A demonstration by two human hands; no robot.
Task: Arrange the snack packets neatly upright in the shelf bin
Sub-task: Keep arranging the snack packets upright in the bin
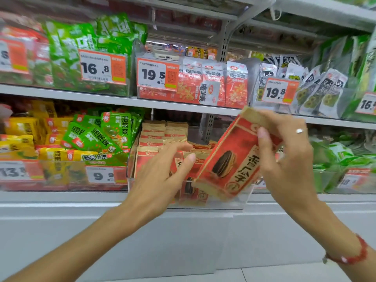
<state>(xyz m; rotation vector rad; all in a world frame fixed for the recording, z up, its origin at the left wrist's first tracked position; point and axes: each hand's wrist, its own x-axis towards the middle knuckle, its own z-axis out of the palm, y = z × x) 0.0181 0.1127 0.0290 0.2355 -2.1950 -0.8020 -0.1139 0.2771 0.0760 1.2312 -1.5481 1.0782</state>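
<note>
Head view, right hand (289, 159) pinching flat papery packet (230, 159)

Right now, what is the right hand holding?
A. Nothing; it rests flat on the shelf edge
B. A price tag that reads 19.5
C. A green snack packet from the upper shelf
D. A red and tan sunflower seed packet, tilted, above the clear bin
D: the right hand pinches the tilted red and tan sunflower seed packet near its top corner, over the clear bin, while the left hand reaches into the packets in the bin.
</note>
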